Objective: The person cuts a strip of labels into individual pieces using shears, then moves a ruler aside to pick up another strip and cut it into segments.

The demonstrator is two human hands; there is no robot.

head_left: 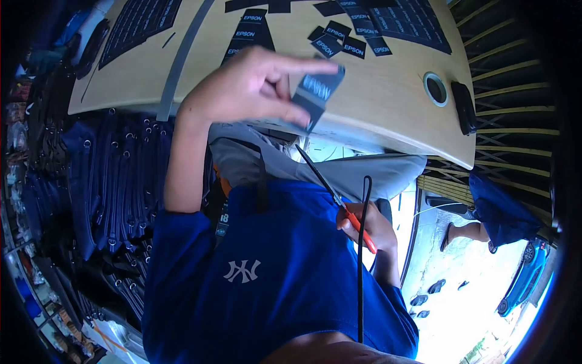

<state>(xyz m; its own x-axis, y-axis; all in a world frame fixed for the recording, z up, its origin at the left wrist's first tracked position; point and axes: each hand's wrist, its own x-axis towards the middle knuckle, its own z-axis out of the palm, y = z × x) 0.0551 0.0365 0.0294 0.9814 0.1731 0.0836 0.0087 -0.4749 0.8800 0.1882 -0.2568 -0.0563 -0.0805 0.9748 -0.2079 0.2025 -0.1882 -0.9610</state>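
Your left hand (242, 88) pinching an EPSON label (318, 88), right hand (379, 228) clutching scissors (335, 195) behind a black cord (361, 279), loose labels (354, 47) on the table (388, 91), dark straps (115, 188) alongside.

Head-worn cam, v. wide, faces fwd & down, close over shirt (291, 233) & tabletop (388, 103).

Upper centre: left hand (245, 85) pinches a blurred dark EPSON label (315, 91) | right of centre: right hand (377, 225) holds red-handled scissors (334, 193), blades pointing up-left | top: desk (388, 97) bearing more EPSON labels (354, 47) | left: dark straps (115, 188)
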